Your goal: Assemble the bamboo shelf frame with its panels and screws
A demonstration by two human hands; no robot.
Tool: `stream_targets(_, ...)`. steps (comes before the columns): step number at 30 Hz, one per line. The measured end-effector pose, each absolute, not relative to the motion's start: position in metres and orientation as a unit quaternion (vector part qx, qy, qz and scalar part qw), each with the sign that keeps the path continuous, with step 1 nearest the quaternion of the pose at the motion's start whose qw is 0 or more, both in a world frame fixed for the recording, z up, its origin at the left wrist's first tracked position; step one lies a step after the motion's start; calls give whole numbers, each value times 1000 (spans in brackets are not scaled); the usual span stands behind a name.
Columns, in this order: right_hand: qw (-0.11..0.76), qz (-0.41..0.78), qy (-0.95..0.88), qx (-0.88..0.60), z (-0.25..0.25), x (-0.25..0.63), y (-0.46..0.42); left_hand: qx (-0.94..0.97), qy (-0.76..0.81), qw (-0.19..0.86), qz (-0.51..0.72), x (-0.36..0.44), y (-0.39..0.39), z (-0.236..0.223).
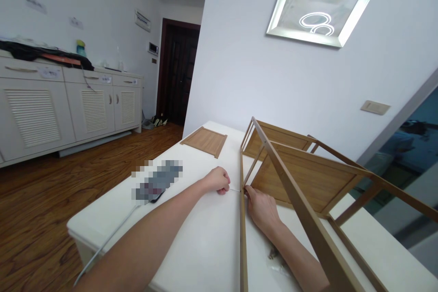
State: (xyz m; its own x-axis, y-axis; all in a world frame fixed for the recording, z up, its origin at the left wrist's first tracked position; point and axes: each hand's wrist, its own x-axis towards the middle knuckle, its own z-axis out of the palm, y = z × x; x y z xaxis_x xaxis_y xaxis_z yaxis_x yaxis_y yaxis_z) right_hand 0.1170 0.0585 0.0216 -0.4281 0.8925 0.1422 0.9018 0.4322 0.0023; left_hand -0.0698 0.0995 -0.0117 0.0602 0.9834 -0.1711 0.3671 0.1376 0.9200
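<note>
A wooden shelf frame (290, 178) lies on its side across the right half of the white table (201, 246). My left hand (218, 180) is closed just left of the frame's near rail. From its fingers a thin metal shaft, which looks like a hex key (234, 190), runs to the rail; its other end is hidden in my fist. On the rail's inner side, my right hand (263, 207) pinches the wood where the shaft meets it. Whether a small part sits under those fingers cannot be seen.
A loose wooden panel (205, 140) lies flat toward the table's far end. To the left is a blurred-out device (155, 185) with a white cable (109, 237). Beside my right forearm lies a clear bag of small hardware (276, 260). A wall stands behind the table.
</note>
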Motion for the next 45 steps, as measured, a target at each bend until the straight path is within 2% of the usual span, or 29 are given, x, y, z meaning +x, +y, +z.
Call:
stream_targets(19,68,-38,-848,-524,20,119,60,476,587,549,358,-63,101,-9)
stream_targets(24,64,-36,-847,-526,21,118,59,484,585,542,360,-66,97,-10)
stream_targets(35,55,-33,-846,-529,23,118,59,637,581,390,322,-75,93,-7)
stream_targets(45,46,-35,-845,-531,23,119,60,790,551,149,225,-75,80,7)
